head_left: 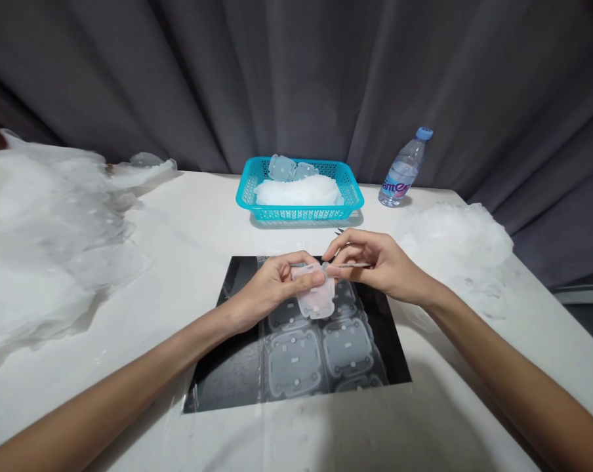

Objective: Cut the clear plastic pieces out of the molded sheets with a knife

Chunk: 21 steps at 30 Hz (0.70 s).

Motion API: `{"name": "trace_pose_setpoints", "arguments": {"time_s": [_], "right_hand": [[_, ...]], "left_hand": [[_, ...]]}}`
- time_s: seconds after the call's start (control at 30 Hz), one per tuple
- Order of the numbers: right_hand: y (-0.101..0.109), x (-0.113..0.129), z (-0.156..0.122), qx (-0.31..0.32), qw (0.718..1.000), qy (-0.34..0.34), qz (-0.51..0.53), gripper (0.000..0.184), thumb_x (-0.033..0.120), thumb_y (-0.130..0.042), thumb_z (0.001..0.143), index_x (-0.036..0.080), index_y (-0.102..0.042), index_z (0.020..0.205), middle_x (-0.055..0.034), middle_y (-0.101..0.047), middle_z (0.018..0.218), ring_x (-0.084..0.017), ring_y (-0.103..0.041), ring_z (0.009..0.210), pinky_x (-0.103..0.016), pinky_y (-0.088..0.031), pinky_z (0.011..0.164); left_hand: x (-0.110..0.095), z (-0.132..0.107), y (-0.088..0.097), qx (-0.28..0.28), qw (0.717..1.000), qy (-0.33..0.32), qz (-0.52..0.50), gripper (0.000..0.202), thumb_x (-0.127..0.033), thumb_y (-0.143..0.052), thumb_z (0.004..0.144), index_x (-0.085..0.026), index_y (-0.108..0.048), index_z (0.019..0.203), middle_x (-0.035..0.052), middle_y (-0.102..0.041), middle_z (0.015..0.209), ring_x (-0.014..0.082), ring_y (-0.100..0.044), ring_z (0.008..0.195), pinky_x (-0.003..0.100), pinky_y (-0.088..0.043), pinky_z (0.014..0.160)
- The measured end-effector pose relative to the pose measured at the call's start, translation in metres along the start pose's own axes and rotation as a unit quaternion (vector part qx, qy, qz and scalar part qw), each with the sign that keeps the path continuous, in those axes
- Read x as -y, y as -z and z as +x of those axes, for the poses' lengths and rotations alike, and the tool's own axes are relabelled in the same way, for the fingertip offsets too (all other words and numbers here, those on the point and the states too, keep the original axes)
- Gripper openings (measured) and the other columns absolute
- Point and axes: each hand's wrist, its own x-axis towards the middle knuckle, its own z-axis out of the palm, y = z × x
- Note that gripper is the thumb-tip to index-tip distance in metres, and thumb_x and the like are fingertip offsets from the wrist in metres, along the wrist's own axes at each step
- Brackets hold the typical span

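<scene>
My left hand [271, 285] is closed on a small translucent plastic pouch [317, 298], held up over a black mat [227, 367]. My right hand [375, 262] pinches thin metal tweezers [351, 265] whose tip meets the top edge of that pouch. Under both hands, a clear sheet of several joined pouches [321, 351] lies flat on the mat.
A turquoise basket [247, 190] at the back centre holds white fluff and a few pouches. A water bottle [403, 169] stands to its right. A heap of white fluff [456, 246] lies at the right, and crumpled clear plastic [45, 229] covers the left. Grey curtain behind the white table [188, 223].
</scene>
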Motion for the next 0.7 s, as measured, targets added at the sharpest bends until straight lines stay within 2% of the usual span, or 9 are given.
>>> {"name": "trace_pose_setpoints", "arguments": {"time_s": [0.13,0.23,0.37,0.43,0.53,0.7], "right_hand": [[-0.001,0.000,0.001,0.014,1.000,0.012,-0.013,0.018,0.033,-0.079,0.091,0.020,-0.072,0.100,-0.0001,-0.073,0.084,-0.015,-0.071,0.080,-0.028,-0.054,0.077],[0.000,0.007,-0.001,0.042,0.997,0.025,-0.065,0.012,0.031,-0.071,0.097,0.021,-0.076,0.102,-0.0014,-0.073,0.090,-0.016,-0.069,0.085,-0.028,-0.053,0.076],[0.003,0.018,-0.006,0.129,0.968,0.062,-0.205,0.018,0.028,-0.075,0.095,0.028,-0.080,0.112,-0.0033,-0.070,0.105,-0.019,-0.064,0.101,-0.031,-0.053,0.087],[0.004,0.017,-0.007,0.147,0.953,0.072,-0.253,0.020,0.028,-0.077,0.093,0.030,-0.080,0.113,-0.0033,-0.068,0.108,-0.019,-0.063,0.104,-0.033,-0.051,0.093],[0.006,0.007,-0.005,0.119,0.956,0.072,-0.258,0.013,0.028,-0.075,0.096,0.028,-0.080,0.107,-0.0029,-0.069,0.104,-0.019,-0.064,0.100,-0.035,-0.050,0.094],[0.011,-0.009,0.001,0.086,0.966,0.057,-0.237,0.011,0.023,-0.072,0.096,0.026,-0.080,0.103,-0.0035,-0.075,0.103,-0.020,-0.067,0.098,-0.038,-0.049,0.095]], "left_hand": [[0.004,0.001,0.001,-0.003,1.000,0.013,0.001,0.040,-0.050,-0.081,0.085,-0.014,-0.066,0.097,0.0058,-0.076,0.083,0.0172,-0.071,0.070,0.026,-0.051,0.066],[0.008,0.001,0.002,0.007,1.000,0.014,-0.011,0.040,-0.050,-0.080,0.086,-0.015,-0.064,0.097,0.0013,-0.072,0.078,0.0133,-0.065,0.066,0.023,-0.046,0.063],[0.011,0.002,0.002,0.011,1.000,-0.003,-0.016,0.039,-0.052,-0.077,0.089,-0.016,-0.063,0.095,-0.0039,-0.063,0.071,0.0095,-0.056,0.060,0.020,-0.040,0.058],[0.012,0.002,0.002,0.006,1.000,-0.001,-0.006,0.038,-0.052,-0.075,0.090,-0.016,-0.064,0.095,-0.0040,-0.062,0.071,0.0094,-0.055,0.059,0.021,-0.040,0.057],[0.012,0.004,0.002,-0.011,1.000,0.002,0.005,0.038,-0.052,-0.075,0.091,-0.015,-0.064,0.092,-0.0034,-0.064,0.068,0.0092,-0.056,0.057,0.020,-0.040,0.056],[0.014,0.007,0.004,-0.023,0.999,0.028,0.002,0.038,-0.052,-0.074,0.092,-0.016,-0.063,0.092,0.0017,-0.073,0.070,0.0132,-0.065,0.058,0.024,-0.052,0.058]]}}
